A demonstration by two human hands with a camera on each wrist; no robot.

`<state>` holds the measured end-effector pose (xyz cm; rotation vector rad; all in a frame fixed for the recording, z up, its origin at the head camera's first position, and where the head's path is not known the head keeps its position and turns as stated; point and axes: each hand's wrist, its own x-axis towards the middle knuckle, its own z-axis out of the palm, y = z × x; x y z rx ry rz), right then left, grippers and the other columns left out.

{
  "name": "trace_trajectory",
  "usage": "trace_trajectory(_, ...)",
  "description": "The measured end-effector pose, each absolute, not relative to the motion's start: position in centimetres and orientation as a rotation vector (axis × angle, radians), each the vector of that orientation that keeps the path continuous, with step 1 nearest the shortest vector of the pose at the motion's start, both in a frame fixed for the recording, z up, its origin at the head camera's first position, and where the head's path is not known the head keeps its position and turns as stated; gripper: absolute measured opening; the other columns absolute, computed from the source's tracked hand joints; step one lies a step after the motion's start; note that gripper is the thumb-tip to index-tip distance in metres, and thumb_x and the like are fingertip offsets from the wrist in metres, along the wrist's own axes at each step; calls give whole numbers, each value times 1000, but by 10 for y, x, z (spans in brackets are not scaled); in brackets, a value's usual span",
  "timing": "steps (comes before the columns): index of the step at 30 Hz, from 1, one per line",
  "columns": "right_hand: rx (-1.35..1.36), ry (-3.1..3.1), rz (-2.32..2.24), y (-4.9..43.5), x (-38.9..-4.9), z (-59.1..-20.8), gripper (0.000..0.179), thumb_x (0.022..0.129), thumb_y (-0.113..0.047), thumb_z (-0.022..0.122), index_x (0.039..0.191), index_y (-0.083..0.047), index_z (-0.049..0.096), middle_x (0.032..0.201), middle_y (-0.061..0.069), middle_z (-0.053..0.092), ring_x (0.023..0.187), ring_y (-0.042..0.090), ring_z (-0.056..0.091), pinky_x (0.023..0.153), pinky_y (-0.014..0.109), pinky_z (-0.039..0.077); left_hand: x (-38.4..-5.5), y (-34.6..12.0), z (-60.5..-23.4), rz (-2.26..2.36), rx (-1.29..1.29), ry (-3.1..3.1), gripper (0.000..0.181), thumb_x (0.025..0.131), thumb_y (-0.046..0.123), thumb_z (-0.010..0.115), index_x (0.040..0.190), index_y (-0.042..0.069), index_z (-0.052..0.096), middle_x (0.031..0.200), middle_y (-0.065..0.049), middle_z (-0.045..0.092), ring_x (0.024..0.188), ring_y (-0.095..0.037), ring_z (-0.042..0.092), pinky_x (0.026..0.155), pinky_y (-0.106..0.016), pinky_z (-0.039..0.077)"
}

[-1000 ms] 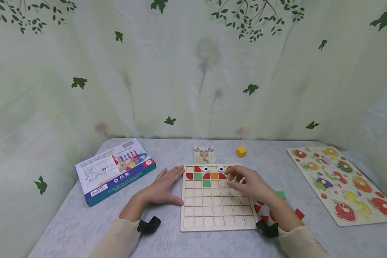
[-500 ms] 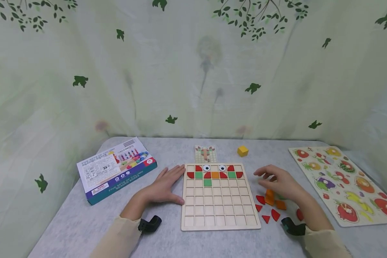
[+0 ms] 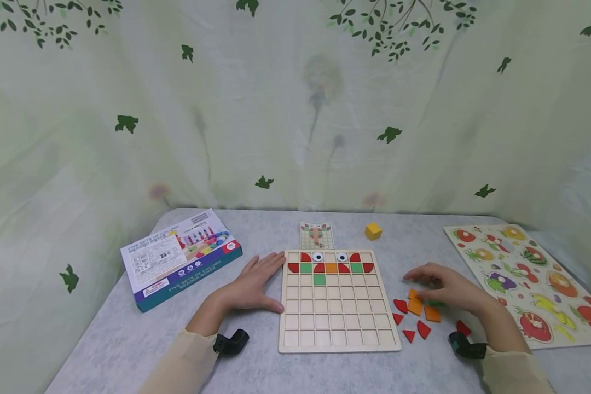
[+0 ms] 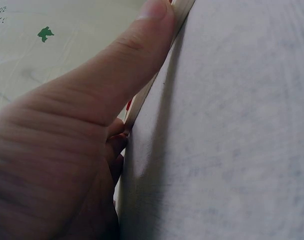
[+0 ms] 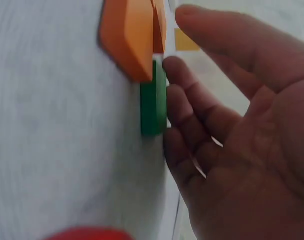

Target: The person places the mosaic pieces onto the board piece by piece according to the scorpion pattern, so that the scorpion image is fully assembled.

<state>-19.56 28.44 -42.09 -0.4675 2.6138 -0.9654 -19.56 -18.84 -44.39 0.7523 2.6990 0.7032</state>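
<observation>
A wooden grid board (image 3: 305, 323) lies on the table with red, green, orange and eye tiles in its upper rows; a lone green tile (image 3: 319, 279) sits below them. My left hand (image 3: 253, 287) rests at the board's left edge, fingers and thumb spread against it. Off the board's right side, my right hand (image 3: 448, 287) hovers low over loose pieces with bent, relaxed fingers. In the right wrist view, its fingertips are right beside a green piece (image 5: 154, 105), and an orange piece (image 5: 134, 40) leans close by. Nothing shows between thumb and fingers.
Several red pieces (image 3: 423, 329) lie between board and right wrist. Behind the board are a small pattern card (image 3: 317, 235) and a yellow cube (image 3: 373, 231). A box (image 3: 177, 260) stands at left, a fruit puzzle board (image 3: 527, 284) at right.
My right hand has moved from the board's upper right corner out to the loose pieces, uncovering the tiles there. My left hand has stayed at the board's edge.
</observation>
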Motion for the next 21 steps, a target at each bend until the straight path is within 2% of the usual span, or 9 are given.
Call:
trace_trajectory(6,-499,2557,-995,296,-196,-427,37,90,-27,73,126,-31,66,135,1,59,116,16,50,95,26,49,-196,-188,-444,701,750,2701,117,74,61,80,160,10,21,169,-6,17,158,-29,9,127,-57,-1)
trace_trajectory(11,-583,2520,-1024,298,-196,-428,36,91,-23,72,126,-29,66,135,4,56,117,7,48,95,20,48,-197,-189,-446,694,757,2705,117,74,61,80,160,10,20,169,-6,16,158,-29,9,127,-57,-1)
trace_trajectory(14,-598,2515,-1026,298,-196,-430,33,92,-22,71,124,-29,68,133,5,55,116,5,48,93,19,48,-197,-189,-446,701,765,2702,117,74,61,80,160,10,20,169,-7,17,158,-30,9,127,-57,-1)
trace_trajectory(21,-565,2562,-975,294,-199,-432,24,91,-21,72,113,-31,72,126,4,55,119,25,47,98,40,46,-197,-188,-444,708,758,2696,117,74,60,80,160,10,20,169,-7,16,158,-30,9,127,-57,-1)
